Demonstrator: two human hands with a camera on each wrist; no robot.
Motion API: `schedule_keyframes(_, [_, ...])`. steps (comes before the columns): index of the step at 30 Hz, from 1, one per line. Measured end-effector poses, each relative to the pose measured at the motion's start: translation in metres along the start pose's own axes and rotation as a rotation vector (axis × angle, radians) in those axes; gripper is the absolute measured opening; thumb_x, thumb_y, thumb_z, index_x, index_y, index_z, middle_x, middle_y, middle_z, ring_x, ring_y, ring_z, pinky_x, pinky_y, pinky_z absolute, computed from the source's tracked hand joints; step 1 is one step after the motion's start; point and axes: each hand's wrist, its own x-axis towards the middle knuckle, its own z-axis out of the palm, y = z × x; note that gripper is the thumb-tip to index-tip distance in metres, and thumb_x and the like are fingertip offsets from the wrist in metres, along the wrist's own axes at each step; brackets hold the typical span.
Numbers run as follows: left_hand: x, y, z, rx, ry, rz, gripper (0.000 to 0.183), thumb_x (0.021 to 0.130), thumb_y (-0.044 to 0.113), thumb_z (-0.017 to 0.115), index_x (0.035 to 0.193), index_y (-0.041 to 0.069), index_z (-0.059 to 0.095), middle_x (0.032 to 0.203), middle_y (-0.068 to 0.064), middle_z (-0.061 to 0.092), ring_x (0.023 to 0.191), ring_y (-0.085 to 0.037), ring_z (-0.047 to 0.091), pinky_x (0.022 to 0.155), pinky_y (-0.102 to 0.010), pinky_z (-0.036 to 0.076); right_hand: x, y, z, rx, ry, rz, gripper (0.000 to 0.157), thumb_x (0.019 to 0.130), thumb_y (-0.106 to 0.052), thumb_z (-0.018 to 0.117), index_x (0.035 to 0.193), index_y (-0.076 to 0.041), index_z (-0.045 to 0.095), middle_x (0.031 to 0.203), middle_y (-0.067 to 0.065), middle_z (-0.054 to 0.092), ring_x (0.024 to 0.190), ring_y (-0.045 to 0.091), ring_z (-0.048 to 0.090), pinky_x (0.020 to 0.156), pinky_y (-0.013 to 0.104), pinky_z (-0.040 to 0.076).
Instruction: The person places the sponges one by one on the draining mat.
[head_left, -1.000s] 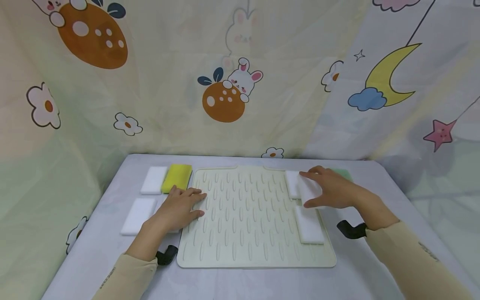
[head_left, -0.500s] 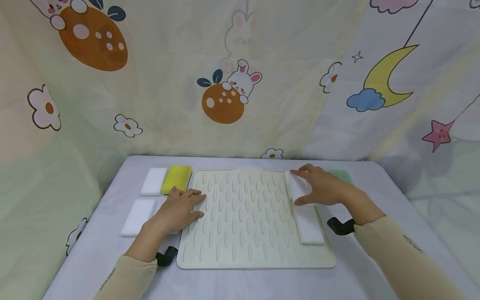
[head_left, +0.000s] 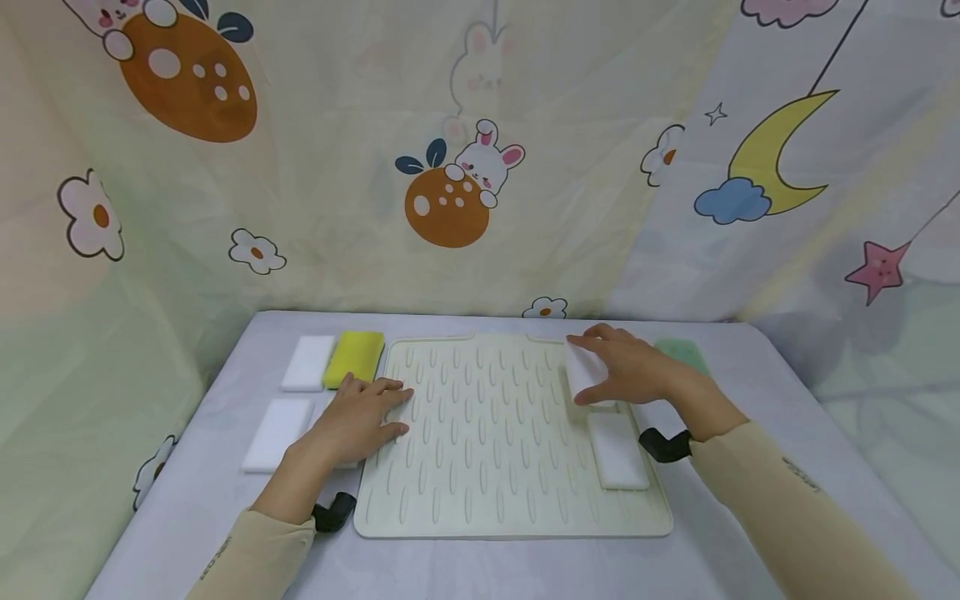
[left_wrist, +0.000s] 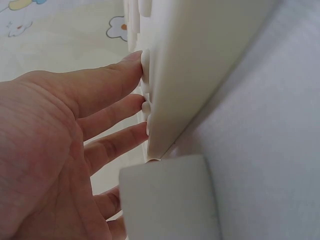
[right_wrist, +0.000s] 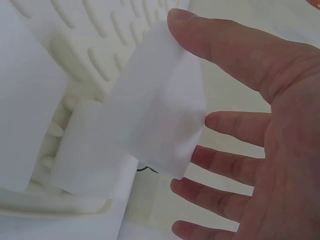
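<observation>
My right hand point(head_left: 632, 367) holds a white sponge point(head_left: 585, 373) between thumb and fingers, above the far right part of a cream ridged mat point(head_left: 487, 450). In the right wrist view the held white sponge point(right_wrist: 155, 100) is tilted, and another white sponge point(right_wrist: 90, 155) lies on the mat below it. Nearer the mat's front right lies a white sponge point(head_left: 618, 452). My left hand point(head_left: 358, 421) rests at the mat's left edge. Its fingertips point(left_wrist: 132, 57) touch the ridged surface in the left wrist view, and they hold nothing.
Left of the mat lie a yellow sponge point(head_left: 356, 358), a white sponge point(head_left: 307, 363) and another white sponge point(head_left: 277, 435). A partly hidden white block point(left_wrist: 170, 200) is beside my left hand. Behind my right wrist lies a green sponge point(head_left: 682, 354). A patterned cloth point(head_left: 322, 150) hangs behind the table.
My right hand has moved left with the white sponge, from beside the far right sponge to over it. My left hand has stayed in place.
</observation>
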Motion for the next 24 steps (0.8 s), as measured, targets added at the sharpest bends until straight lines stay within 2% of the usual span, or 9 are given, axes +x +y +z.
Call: schedule_keyframes(24, [0.001, 0.000, 0.001, -0.001, -0.007, 0.001, 0.059, 0.095, 0.035, 0.074, 0.150, 0.018, 0.058, 0.156, -0.011, 0.052, 0.138, -0.047, 0.045, 0.127, -0.067, 0.011, 0.033, -0.017, 0.002, 0.002, -0.072, 0.004, 0.098, 0.085, -0.052, 0.083, 0.163, -0.015, 0.036, 0.162, 0.020, 0.036, 0.149, 0.046, 0.035, 0.115, 0.067, 0.039])
